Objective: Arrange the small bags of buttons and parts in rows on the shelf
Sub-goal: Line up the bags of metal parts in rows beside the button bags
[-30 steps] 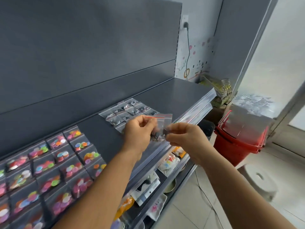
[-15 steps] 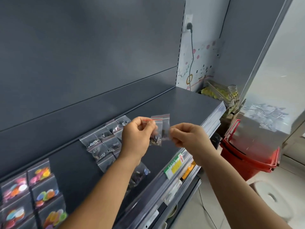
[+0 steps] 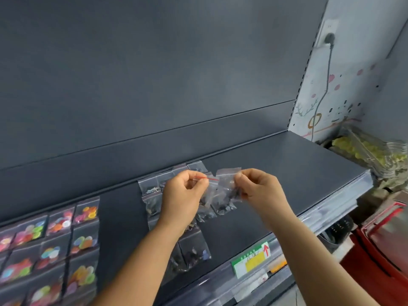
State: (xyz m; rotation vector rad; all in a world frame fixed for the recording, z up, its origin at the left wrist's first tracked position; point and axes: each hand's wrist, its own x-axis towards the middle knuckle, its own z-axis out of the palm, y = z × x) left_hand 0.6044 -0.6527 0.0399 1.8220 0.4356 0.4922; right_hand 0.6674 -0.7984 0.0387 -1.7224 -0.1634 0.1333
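Rows of button bags (image 3: 53, 246) and parts bags (image 3: 152, 195) lie on the shelf (image 3: 287, 173); fingers of the left hand (image 3: 183, 195) and right hand (image 3: 258, 191) pinch more small bags (image 3: 223, 195), much shelf unfilled.

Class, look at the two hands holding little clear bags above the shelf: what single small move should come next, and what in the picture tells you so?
Probably lower the bag in the right hand onto the bare shelf just right of the row of dark-part bags. Both hands pinch clear bags above that row, the left hand keeping its own, and free space lies to the right.
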